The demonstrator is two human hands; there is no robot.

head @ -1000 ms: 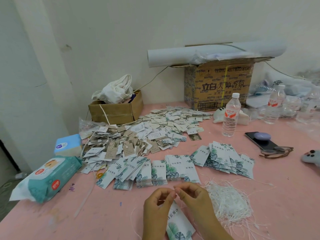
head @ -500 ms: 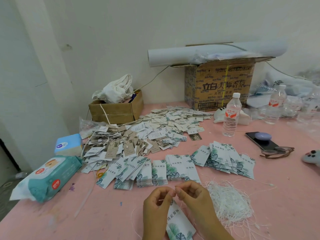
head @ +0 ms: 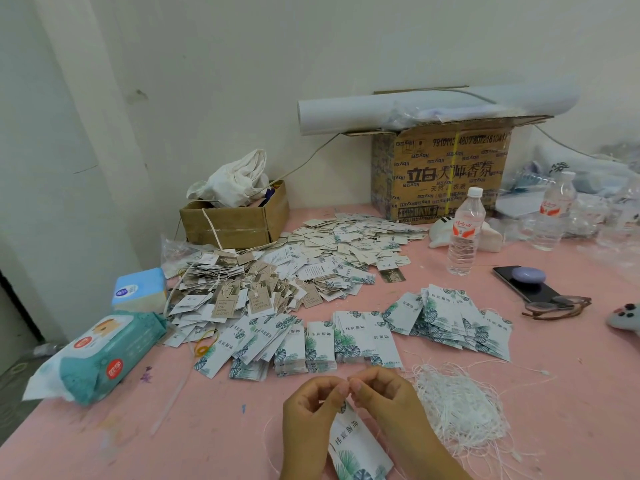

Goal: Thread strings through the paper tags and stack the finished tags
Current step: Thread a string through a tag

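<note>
At 6 o'clock, the left hand [head: 311, 407] and right hand [head: 384, 393], both pinching the leaf-print tag [head: 353, 445] at its top, have brought their fingertips together, so threading is likely mid-step.

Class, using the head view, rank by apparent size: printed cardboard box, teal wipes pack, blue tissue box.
1-2. Printed brown cardboard box and teal plastic wipes pack: look alike; the pack is nearer the camera, so unranked.
3. Small blue tissue box.

Left grip [head: 311, 407] and right grip [head: 384, 396] low in front, fingers curled, fingertips pinched, tips nearly touching
</note>
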